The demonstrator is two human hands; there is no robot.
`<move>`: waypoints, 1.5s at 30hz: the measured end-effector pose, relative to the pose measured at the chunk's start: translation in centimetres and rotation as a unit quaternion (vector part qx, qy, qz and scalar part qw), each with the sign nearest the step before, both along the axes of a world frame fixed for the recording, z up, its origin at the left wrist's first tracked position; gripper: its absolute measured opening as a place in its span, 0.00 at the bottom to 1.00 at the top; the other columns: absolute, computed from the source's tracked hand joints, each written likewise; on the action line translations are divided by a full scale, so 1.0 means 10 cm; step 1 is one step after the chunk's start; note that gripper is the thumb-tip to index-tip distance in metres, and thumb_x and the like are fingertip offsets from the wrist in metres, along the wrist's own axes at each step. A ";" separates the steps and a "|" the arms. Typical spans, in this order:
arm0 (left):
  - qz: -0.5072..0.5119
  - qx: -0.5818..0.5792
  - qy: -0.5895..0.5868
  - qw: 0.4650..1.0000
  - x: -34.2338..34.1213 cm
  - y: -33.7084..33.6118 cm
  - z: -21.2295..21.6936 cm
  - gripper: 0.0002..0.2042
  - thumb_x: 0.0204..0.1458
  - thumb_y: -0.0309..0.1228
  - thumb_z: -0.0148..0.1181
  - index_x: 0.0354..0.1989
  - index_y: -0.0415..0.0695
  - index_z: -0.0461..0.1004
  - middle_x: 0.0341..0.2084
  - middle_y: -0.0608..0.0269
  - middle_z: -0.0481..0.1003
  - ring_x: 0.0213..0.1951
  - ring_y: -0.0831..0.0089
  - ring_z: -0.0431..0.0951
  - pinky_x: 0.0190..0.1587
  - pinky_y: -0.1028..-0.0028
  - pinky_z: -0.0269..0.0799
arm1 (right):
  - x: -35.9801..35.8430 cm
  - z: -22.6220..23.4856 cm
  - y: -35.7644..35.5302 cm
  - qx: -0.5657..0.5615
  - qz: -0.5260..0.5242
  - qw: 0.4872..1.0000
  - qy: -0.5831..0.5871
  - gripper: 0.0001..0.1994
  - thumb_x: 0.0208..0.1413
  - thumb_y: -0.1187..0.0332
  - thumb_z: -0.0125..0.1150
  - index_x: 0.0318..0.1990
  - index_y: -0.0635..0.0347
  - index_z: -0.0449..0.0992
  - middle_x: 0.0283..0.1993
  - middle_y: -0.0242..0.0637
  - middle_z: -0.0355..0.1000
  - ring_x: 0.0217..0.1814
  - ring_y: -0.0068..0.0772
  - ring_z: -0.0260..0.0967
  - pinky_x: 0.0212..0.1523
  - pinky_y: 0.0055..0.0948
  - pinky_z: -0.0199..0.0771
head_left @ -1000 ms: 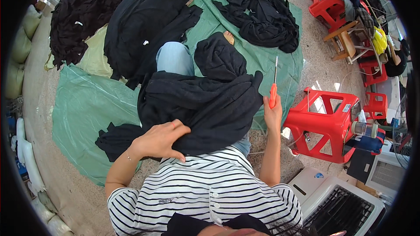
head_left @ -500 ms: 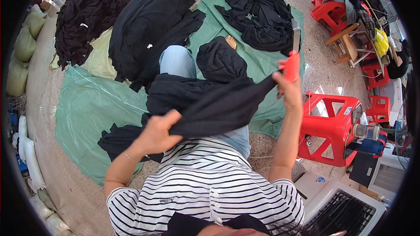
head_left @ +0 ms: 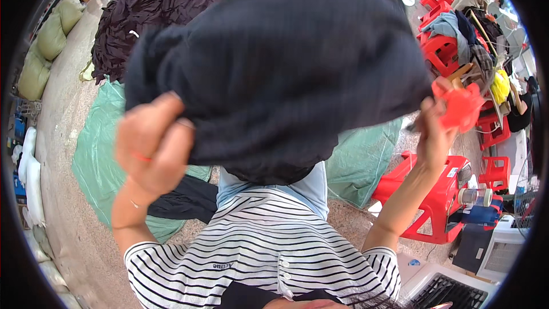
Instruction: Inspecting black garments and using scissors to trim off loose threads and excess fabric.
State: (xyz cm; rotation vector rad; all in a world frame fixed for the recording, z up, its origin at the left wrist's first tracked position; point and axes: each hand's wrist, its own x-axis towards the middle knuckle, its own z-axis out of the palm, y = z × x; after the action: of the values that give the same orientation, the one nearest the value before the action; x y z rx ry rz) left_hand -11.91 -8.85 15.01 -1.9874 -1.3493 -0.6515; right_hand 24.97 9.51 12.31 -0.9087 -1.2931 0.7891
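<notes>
A large piece of black cloth (head_left: 274, 80) is lifted and spread in front of me, its middle blurred by motion. My left hand (head_left: 153, 140) grips its left edge with curled fingers. At the opposite edge my right hand (head_left: 434, 131) pinches the cloth. The same hand also holds a red tool (head_left: 460, 106), too blurred to tell its kind. Below the raised cloth, more black fabric (head_left: 189, 199) lies by my left thigh. Much of the floor ahead is hidden behind the cloth.
A dark brown fabric pile (head_left: 154, 14) stands at the far left. Green sheeting (head_left: 94, 154) covers part of the floor. To my right are a red stool (head_left: 423, 206), a fan (head_left: 523, 194) and a white appliance (head_left: 452, 286). Stuffed sacks (head_left: 51, 37) line the left wall.
Both hands have moved apart and up, raising the black cloth from my lap and spreading it wide. The right hand went further right with the red tool. My view has shifted slightly.
</notes>
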 end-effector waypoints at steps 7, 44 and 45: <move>-0.005 -0.407 -0.099 0.908 0.07 -0.52 -1.91 0.09 0.44 0.25 0.57 0.36 0.45 0.74 0.38 0.59 0.69 0.38 0.62 0.71 0.39 0.66 0.63 | 0.33 -1.76 -0.63 -0.271 0.045 0.947 -0.166 0.24 0.44 0.85 0.58 0.53 0.63 0.70 0.51 0.31 0.68 0.54 0.24 0.64 0.56 0.22 0.62; -0.108 -0.494 -0.554 0.661 0.90 0.97 -1.78 0.15 0.46 0.26 0.70 0.19 0.36 0.67 0.10 0.65 0.68 0.13 0.85 0.68 0.14 0.78 0.60 | -0.10 -0.79 -1.73 -0.202 0.047 0.844 -0.494 0.16 0.48 0.58 0.71 0.34 0.61 0.76 0.25 0.42 0.73 0.24 0.46 0.71 0.26 0.34 0.69; -0.073 -0.544 -0.596 0.587 0.89 0.97 -1.74 0.16 0.47 0.26 0.70 0.19 0.35 0.66 0.11 0.64 0.69 0.13 0.84 0.70 0.13 0.78 0.63 | -0.11 -0.80 -1.73 -0.202 0.046 0.844 -0.495 0.16 0.48 0.57 0.71 0.33 0.60 0.76 0.24 0.42 0.72 0.23 0.47 0.70 0.25 0.35 0.68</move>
State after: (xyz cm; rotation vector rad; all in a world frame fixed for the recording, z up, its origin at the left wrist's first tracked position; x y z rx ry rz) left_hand -3.01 0.84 -2.37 -2.6086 -2.9372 -1.7468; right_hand 23.89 -7.82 4.35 -1.7392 -2.1149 0.6791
